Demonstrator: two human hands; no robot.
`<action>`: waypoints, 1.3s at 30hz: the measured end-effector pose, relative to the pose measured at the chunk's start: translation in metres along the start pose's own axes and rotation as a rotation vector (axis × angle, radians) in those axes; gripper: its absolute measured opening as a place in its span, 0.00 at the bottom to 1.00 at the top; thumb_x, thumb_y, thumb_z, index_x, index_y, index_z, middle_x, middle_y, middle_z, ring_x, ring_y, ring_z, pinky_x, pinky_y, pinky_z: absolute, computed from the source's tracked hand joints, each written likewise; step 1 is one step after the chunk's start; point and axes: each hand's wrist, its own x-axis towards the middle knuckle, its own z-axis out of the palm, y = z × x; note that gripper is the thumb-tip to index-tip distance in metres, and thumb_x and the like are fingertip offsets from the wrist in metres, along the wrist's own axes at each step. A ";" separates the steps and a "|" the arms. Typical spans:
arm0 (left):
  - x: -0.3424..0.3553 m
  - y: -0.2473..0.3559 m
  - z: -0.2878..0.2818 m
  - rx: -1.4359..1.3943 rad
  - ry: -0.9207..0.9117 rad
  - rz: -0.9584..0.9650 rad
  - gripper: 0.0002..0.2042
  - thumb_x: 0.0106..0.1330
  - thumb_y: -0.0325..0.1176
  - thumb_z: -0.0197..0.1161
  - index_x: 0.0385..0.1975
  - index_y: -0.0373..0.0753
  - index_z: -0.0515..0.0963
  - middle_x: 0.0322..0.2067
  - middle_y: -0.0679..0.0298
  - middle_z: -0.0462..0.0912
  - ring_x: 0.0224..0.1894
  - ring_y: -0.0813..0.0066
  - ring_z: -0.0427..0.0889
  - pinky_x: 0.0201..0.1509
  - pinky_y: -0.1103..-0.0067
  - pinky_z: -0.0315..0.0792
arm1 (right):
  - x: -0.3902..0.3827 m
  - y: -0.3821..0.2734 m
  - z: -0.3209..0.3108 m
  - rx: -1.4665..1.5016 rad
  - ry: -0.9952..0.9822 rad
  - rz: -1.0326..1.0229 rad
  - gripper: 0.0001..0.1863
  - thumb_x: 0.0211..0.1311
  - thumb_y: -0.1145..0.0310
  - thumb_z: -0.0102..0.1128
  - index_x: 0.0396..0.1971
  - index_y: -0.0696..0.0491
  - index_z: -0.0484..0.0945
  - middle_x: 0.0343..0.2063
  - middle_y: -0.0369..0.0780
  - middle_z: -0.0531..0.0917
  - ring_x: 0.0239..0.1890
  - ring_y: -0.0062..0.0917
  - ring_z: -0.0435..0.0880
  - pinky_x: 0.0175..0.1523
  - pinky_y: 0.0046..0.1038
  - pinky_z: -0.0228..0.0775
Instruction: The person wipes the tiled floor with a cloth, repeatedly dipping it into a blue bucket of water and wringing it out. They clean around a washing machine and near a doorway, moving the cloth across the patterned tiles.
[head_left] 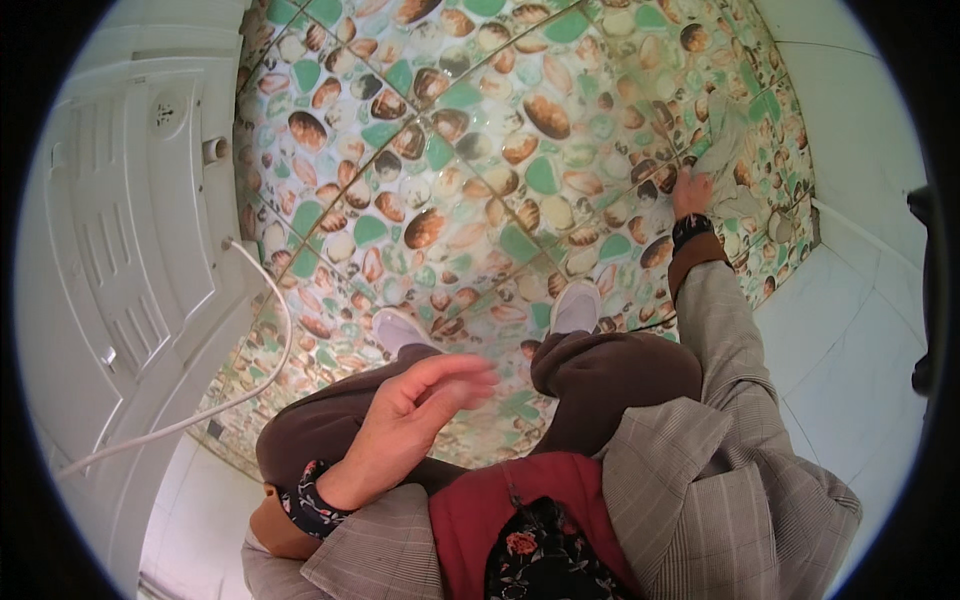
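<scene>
My right hand [692, 190] reaches down to the patterned floor at the upper right, fingers curled beside a pale, greyish patch [738, 160] that looks like a wet cloth; whether they grip it is unclear. My left hand [420, 400] hangs over my lap, loosely open and empty, its fingertips blurred. My legs in dark trousers are bent, with two light shoes [575, 305] on the wet, pebble-print tiles [470, 140].
A white appliance panel [130, 230] stands along the left, with a short spout and a white cord [280, 340] curving from it. White tiled walls [840, 330] edge the right, with a pale pipe low down and a dark object at the rim.
</scene>
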 end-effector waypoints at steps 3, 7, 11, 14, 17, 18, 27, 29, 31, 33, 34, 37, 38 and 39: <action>-0.001 -0.004 -0.001 -0.064 0.013 -0.056 0.12 0.68 0.26 0.48 0.48 0.30 0.70 0.43 0.57 0.77 0.46 0.74 0.76 0.51 0.78 0.70 | -0.041 -0.073 0.009 -0.050 0.048 -0.180 0.37 0.57 0.46 0.49 0.59 0.57 0.60 0.60 0.56 0.59 0.63 0.48 0.55 0.65 0.44 0.47; -0.003 -0.006 -0.003 -0.110 0.067 -0.101 0.12 0.68 0.26 0.48 0.48 0.30 0.70 0.43 0.57 0.77 0.45 0.73 0.76 0.50 0.78 0.71 | -0.128 -0.195 0.029 0.020 0.157 -0.742 0.25 0.51 0.54 0.58 0.44 0.57 0.74 0.47 0.50 0.73 0.53 0.45 0.67 0.58 0.44 0.56; -0.022 -0.004 -0.003 -0.115 0.184 -0.159 0.12 0.67 0.26 0.48 0.48 0.30 0.71 0.42 0.56 0.78 0.44 0.73 0.77 0.50 0.79 0.71 | -0.230 -0.214 0.023 -0.078 -0.198 -1.180 0.32 0.49 0.60 0.59 0.57 0.49 0.65 0.60 0.45 0.61 0.64 0.41 0.55 0.63 0.47 0.47; -0.053 -0.001 0.001 -0.123 0.284 -0.179 0.12 0.67 0.26 0.47 0.47 0.31 0.71 0.42 0.56 0.78 0.44 0.73 0.77 0.50 0.79 0.72 | -0.259 -0.196 0.005 -0.120 -0.276 -1.293 0.28 0.50 0.61 0.56 0.54 0.48 0.68 0.60 0.42 0.63 0.63 0.39 0.57 0.63 0.47 0.47; -0.083 -0.006 0.005 -0.144 0.209 -0.164 0.12 0.67 0.27 0.49 0.48 0.32 0.72 0.43 0.59 0.78 0.46 0.74 0.76 0.52 0.78 0.69 | -0.265 -0.178 -0.015 -0.097 -0.461 -1.156 0.27 0.49 0.63 0.57 0.53 0.48 0.69 0.60 0.42 0.63 0.62 0.38 0.59 0.62 0.43 0.51; -0.091 -0.009 0.006 -0.129 0.185 -0.175 0.12 0.67 0.27 0.48 0.48 0.31 0.71 0.43 0.59 0.78 0.46 0.74 0.76 0.52 0.78 0.70 | -0.269 -0.174 -0.021 -0.082 -0.563 -1.098 0.27 0.48 0.63 0.57 0.53 0.49 0.69 0.60 0.42 0.63 0.62 0.37 0.59 0.62 0.42 0.52; -0.144 -0.020 0.007 0.045 0.031 -0.217 0.12 0.68 0.28 0.48 0.48 0.31 0.70 0.42 0.58 0.78 0.44 0.75 0.77 0.51 0.79 0.71 | -0.338 -0.110 -0.097 0.270 -0.387 -0.533 0.29 0.49 0.62 0.58 0.55 0.49 0.68 0.59 0.48 0.63 0.62 0.42 0.58 0.64 0.40 0.51; -0.144 -0.017 0.004 0.061 0.049 -0.239 0.12 0.68 0.28 0.48 0.48 0.31 0.71 0.42 0.58 0.78 0.43 0.74 0.77 0.50 0.79 0.71 | -0.341 -0.109 -0.096 0.263 -0.351 -0.458 0.30 0.49 0.62 0.59 0.56 0.48 0.67 0.59 0.49 0.62 0.62 0.44 0.58 0.65 0.40 0.50; -0.137 -0.018 -0.001 0.028 0.107 -0.177 0.11 0.67 0.27 0.48 0.47 0.31 0.71 0.40 0.57 0.78 0.41 0.72 0.78 0.49 0.77 0.72 | -0.332 -0.121 -0.079 0.338 -0.275 -0.501 0.31 0.51 0.63 0.60 0.58 0.49 0.64 0.60 0.50 0.60 0.63 0.46 0.56 0.65 0.40 0.49; -0.124 -0.022 -0.008 -0.031 0.176 -0.111 0.11 0.67 0.26 0.49 0.46 0.30 0.71 0.39 0.56 0.78 0.41 0.71 0.78 0.48 0.77 0.73 | -0.317 -0.144 -0.047 0.350 -0.223 -0.535 0.31 0.52 0.63 0.60 0.59 0.48 0.64 0.61 0.50 0.58 0.63 0.48 0.54 0.66 0.40 0.48; -0.119 -0.025 -0.011 -0.071 0.247 -0.105 0.11 0.66 0.26 0.49 0.45 0.30 0.71 0.38 0.55 0.78 0.40 0.69 0.78 0.47 0.76 0.73 | -0.308 -0.159 -0.027 0.377 -0.174 -0.513 0.32 0.47 0.60 0.61 0.57 0.45 0.66 0.62 0.46 0.57 0.63 0.45 0.54 0.65 0.41 0.48; -0.102 -0.033 -0.026 -0.028 0.271 0.033 0.09 0.65 0.26 0.50 0.42 0.32 0.72 0.33 0.56 0.77 0.34 0.69 0.76 0.41 0.76 0.72 | -0.290 -0.199 0.026 0.280 0.033 -0.512 0.32 0.48 0.56 0.62 0.56 0.43 0.66 0.62 0.44 0.58 0.64 0.45 0.51 0.65 0.47 0.45; -0.098 -0.035 -0.032 -0.033 0.281 0.023 0.09 0.66 0.26 0.49 0.42 0.31 0.72 0.34 0.56 0.77 0.35 0.70 0.76 0.43 0.76 0.72 | -0.288 -0.207 0.038 0.230 0.089 -0.538 0.31 0.49 0.55 0.61 0.56 0.42 0.67 0.62 0.43 0.58 0.65 0.45 0.50 0.65 0.48 0.43; -0.094 -0.036 -0.038 -0.047 0.274 0.025 0.09 0.66 0.25 0.48 0.43 0.30 0.71 0.35 0.56 0.78 0.35 0.70 0.77 0.45 0.76 0.72 | -0.288 -0.212 0.048 0.196 0.073 -0.536 0.31 0.49 0.55 0.61 0.56 0.42 0.66 0.62 0.42 0.57 0.65 0.45 0.50 0.65 0.48 0.43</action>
